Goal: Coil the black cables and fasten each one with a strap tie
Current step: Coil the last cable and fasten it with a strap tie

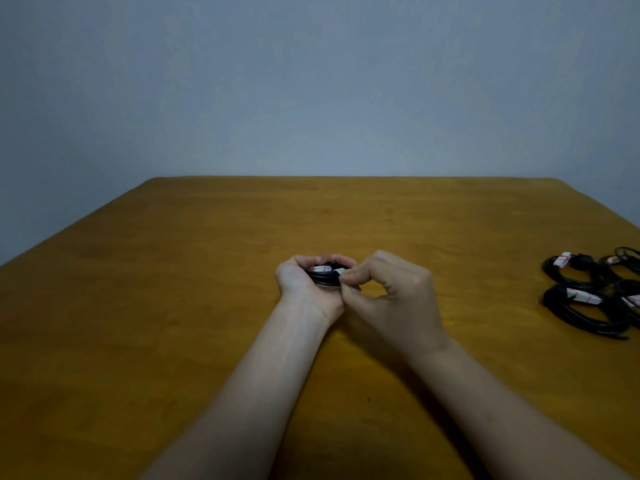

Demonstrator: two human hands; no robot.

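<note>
Head view: near the centre of a wooden table, a coiled black cable is gripped in the left hand, fingers curled closely round the bundle. At the coil's 3 o'clock, the end of a white strap tie is pinched by the right hand. The cable is judged light and springy, best clamped across all loops; the tie, thin and limp. Tied bundles are seen at 3 o'clock, well apart

Red print on the white strap ties is unreadable.
</note>
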